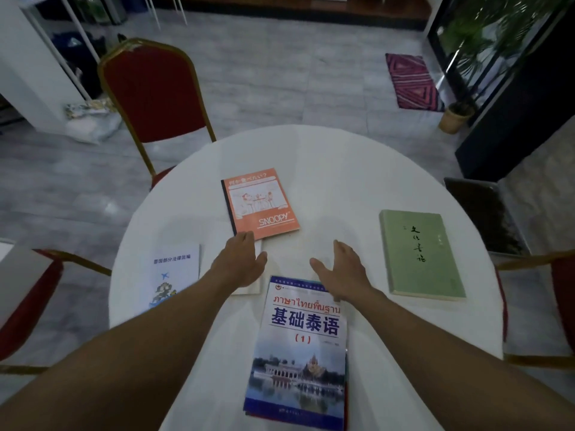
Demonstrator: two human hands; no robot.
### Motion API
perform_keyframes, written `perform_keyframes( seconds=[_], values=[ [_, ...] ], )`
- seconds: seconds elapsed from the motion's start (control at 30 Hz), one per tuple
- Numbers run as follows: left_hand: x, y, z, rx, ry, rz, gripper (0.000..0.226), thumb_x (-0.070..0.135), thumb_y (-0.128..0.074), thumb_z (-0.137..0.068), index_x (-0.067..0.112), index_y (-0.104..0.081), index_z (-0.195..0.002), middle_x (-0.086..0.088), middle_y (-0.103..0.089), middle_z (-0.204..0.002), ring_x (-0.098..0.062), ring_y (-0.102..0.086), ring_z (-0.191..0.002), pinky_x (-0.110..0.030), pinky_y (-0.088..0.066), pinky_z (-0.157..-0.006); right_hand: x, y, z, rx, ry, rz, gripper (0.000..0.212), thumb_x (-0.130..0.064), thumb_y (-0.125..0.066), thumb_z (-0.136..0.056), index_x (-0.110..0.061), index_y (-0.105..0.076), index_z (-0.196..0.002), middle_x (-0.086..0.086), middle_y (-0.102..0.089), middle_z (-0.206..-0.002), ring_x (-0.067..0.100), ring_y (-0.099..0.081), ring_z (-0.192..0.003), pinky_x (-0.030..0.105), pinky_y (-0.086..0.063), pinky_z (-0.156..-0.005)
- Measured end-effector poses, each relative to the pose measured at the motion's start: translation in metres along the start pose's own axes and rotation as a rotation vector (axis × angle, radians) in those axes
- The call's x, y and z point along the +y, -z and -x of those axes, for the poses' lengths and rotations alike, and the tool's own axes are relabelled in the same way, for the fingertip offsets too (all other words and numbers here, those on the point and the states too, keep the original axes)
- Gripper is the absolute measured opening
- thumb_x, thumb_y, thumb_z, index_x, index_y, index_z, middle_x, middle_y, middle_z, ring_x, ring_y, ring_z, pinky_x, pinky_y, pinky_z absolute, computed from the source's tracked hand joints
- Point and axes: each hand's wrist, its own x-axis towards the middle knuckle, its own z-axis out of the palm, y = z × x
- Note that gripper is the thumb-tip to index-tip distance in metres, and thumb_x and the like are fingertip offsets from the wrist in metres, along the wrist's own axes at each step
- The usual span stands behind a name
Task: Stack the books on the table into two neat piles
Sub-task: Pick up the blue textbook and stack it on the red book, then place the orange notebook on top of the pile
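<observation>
Both hands are open and hold nothing. The left hand [241,261] hovers flat over a white book [249,269], fingertips at the near edge of the orange book [259,203]; the right hand [342,270] hangs palm-inward just beyond the blue book [300,346]. Dragging the orange cover could rumple the cloth on the surface [342,169] and skew the rest. Both arms reach straight forward. A green book [418,255] lies to the right, a white booklet [172,275] to the left.
</observation>
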Motion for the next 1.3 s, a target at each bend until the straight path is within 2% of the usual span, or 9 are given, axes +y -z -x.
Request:
perform_keyframes(
  seconds=[0.43, 0.57, 0.67, 0.77, 0.87, 0.97, 1.13, 1.2, 1.3],
  values=[
    [-0.057, 0.009, -0.095, -0.083, 0.007, 0.027, 0.05, 0.036, -0.039, -0.098, 0.005, -0.04, -0.137, -0.017, -0.047, -0.136, -0.032, -0.047, -0.121, -0.044, -0.045, -0.101, -0.065, -0.027, -0.082, -0.027, -0.007, -0.138, 0.085, -0.052, -0.056, -0.097, -0.013, -0.018, -0.162, 0.005, -0.019, -0.168, 0.025, -0.026, -0.153, 0.039, -0.027, -0.12],
    [-0.069, 0.004, -0.119, -0.101, 0.049, 0.054, 0.054, 0.039, -0.041, -0.097, 0.005, -0.037, -0.138, -0.017, -0.047, -0.135, -0.032, -0.046, -0.122, -0.043, -0.044, -0.102, -0.084, -0.037, -0.106, -0.014, -0.019, -0.184, 0.062, -0.043, -0.063, -0.093, -0.016, -0.043, -0.145, 0.009, -0.042, -0.152, 0.026, -0.046, -0.137, 0.032, -0.038, -0.108],
    [-0.073, -0.002, -0.132, -0.105, 0.063, 0.057, 0.058, 0.038, -0.044, -0.096, 0.003, -0.035, -0.14, -0.018, -0.047, -0.137, -0.034, -0.047, -0.124, -0.044, -0.041, -0.105, -0.099, -0.045, -0.121, -0.017, -0.037, -0.236, 0.045, -0.038, -0.067, -0.089, -0.019, -0.054, -0.127, 0.007, -0.059, -0.133, 0.026, -0.06, -0.119, 0.044, -0.05, -0.103],
    [-0.076, -0.007, -0.14, -0.084, 0.094, 0.094, 0.059, 0.034, -0.051, -0.093, 0.005, -0.033, -0.141, -0.017, -0.046, -0.138, -0.033, -0.045, -0.127, -0.042, -0.036, -0.106, -0.108, -0.055, -0.13, 0.02, -0.084, -0.184, 0.045, -0.037, -0.066, -0.088, -0.015, -0.053, -0.125, 0.01, -0.062, -0.127, 0.031, -0.059, -0.117, 0.046, -0.05, -0.101],
    [-0.08, -0.009, -0.146, -0.03, 0.191, 0.259, 0.06, 0.027, -0.061, -0.087, 0.008, -0.036, -0.139, -0.014, -0.05, -0.136, -0.034, -0.046, -0.128, -0.045, -0.038, -0.108, -0.111, -0.069, -0.135, 0.051, -0.176, -0.139, 0.042, -0.023, -0.062, -0.086, -0.014, -0.048, -0.125, 0.014, -0.052, -0.129, 0.033, -0.049, -0.122, 0.037, -0.045, -0.096],
    [-0.08, -0.006, -0.148, -0.006, 0.284, 0.442, 0.063, 0.022, -0.068, -0.083, 0.009, -0.038, -0.137, -0.014, -0.052, -0.136, -0.035, -0.048, -0.129, -0.053, -0.043, -0.107, -0.111, -0.074, -0.135, 0.029, -0.234, -0.121, 0.054, -0.019, -0.07, -0.085, -0.017, -0.042, -0.132, 0.014, -0.042, -0.131, 0.032, -0.044, -0.124, 0.033, -0.038, -0.086],
    [-0.07, 0.005, -0.149, -0.02, 0.169, 0.671, 0.051, 0.023, -0.06, -0.091, 0.014, -0.044, -0.138, -0.011, -0.051, -0.137, -0.03, -0.056, -0.122, -0.051, -0.051, -0.1, -0.119, -0.065, -0.132, -0.012, -0.282, -0.17, 0.07, -0.015, -0.078, -0.079, -0.019, -0.04, -0.137, 0.013, -0.051, -0.128, 0.031, -0.054, -0.119, 0.045, -0.053, -0.1],
    [-0.063, 0.009, -0.143, -0.007, 0.158, 0.713, 0.049, 0.022, -0.058, -0.091, 0.014, -0.044, -0.137, -0.01, -0.049, -0.135, -0.029, -0.057, -0.12, -0.051, -0.052, -0.099, -0.117, -0.058, -0.127, -0.02, -0.296, -0.299, 0.072, -0.006, -0.079, -0.078, -0.015, -0.039, -0.137, 0.012, -0.055, -0.127, 0.029, -0.059, -0.115, 0.043, -0.058, -0.092],
    [-0.055, 0.009, -0.132, 0.011, 0.176, 0.757, 0.056, 0.003, -0.06, -0.084, 0.013, -0.037, -0.134, -0.009, -0.044, -0.133, -0.028, -0.054, -0.121, -0.051, -0.053, -0.097, -0.105, -0.046, -0.116, -0.027, -0.303, -0.431, 0.062, 0.004, -0.079, -0.077, -0.007, -0.047, -0.128, 0.011, -0.064, -0.121, 0.023, -0.066, -0.101, 0.029, -0.06, -0.074]
  ],
)
